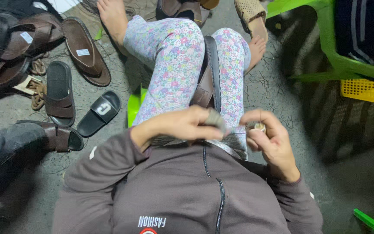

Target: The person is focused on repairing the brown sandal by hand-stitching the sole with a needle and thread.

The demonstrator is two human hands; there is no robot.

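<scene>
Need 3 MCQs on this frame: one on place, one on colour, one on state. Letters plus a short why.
1. Where is the brown sandal being worked on?
A. on the chair
B. clamped between the knees
C. on the floor at left

2. What colour is the plastic chair?
A. green
B. red
C. white

3. How is the right hand?
A. flat, open
B. out of view
C. curled on a small pale object

Answers: 1 B, it stands on edge between the floral-trousered legs. 2 A, frame and legs are bright green. 3 C, its fingers wrap the object, opposite the left hand.
</scene>
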